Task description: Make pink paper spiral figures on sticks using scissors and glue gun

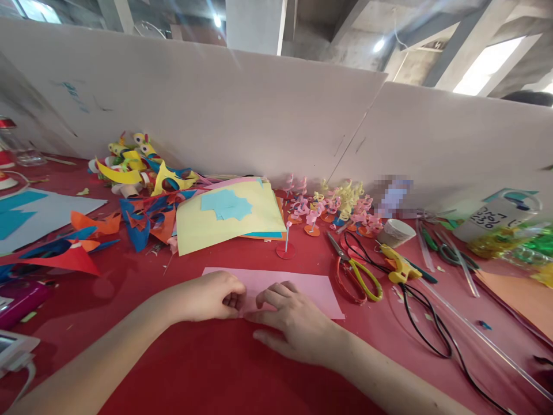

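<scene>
A pink sheet of paper [309,288] lies lengthwise on the red tabletop before me. My left hand [216,297] is at its near left part, fingers curled and closed on the paper's near edge. Thumb and fingertips there are partly hidden. Flat on the middle of the sheet rests my right hand [289,320], its fingers spread and slightly bent. Just beyond the sheet stands a thin stick on a round red base [286,250]. Scissors [356,271] with red and yellow handles lie off the sheet's right end.
Yellow paper [228,227] with blue cutouts on top lies behind the sheet. Several curly pink and yellow figures [332,204] stand beside it. At right are a yellow glue gun [397,266] with a black cord and a white container [496,216]. Colored scraps [151,216] crowd the left.
</scene>
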A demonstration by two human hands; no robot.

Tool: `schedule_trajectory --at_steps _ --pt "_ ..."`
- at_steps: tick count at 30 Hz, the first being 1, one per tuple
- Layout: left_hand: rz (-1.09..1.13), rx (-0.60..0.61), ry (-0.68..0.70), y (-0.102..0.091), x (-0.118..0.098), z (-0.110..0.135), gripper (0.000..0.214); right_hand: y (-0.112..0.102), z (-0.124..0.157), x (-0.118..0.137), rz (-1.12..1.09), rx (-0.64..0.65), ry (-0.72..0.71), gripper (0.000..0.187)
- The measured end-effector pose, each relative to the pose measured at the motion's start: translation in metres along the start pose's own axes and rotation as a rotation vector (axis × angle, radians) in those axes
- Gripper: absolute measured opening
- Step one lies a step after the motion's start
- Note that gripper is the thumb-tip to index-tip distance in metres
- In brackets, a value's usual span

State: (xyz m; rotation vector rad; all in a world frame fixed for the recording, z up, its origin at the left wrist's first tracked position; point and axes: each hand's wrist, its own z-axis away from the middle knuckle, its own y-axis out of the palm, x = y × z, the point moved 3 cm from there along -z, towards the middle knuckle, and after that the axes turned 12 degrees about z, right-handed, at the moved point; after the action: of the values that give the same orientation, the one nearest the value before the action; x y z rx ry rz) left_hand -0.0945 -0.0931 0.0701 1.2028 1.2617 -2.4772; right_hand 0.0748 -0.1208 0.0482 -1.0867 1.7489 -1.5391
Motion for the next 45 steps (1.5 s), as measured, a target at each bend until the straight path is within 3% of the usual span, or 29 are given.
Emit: schedule_trajectory --at_steps 12,21,28,36,45 --pt "-0.009 0.066 -0.065 -0.012 0.008 0.010 0.010 0.013 -0.004 0.000 -0.127 -0.099 0.020 0.027" --pt "-0.068 0.010 -0.092 -0.012 0.009 0.013 0.011 0.013 -0.006 0.003 -0.041 -0.030 0.005 0.032" --pt "-0.056 0.102 -0.128 -0.021 0.012 0.018 0.011 0.013 -0.010 0.005 -0.011 0.012 0.006 0.037" --pt "-0.128 0.005 -0.175 -0.018 0.014 0.018 0.010 0.008 -0.022 0.011 0.094 0.069 -0.023 0.034" --pt "-0.197 -0.019 -0.212 -0.021 0.015 0.019 0.009 0.015 -0.031 0.011 -0.065 0.006 -0.020 0.025"
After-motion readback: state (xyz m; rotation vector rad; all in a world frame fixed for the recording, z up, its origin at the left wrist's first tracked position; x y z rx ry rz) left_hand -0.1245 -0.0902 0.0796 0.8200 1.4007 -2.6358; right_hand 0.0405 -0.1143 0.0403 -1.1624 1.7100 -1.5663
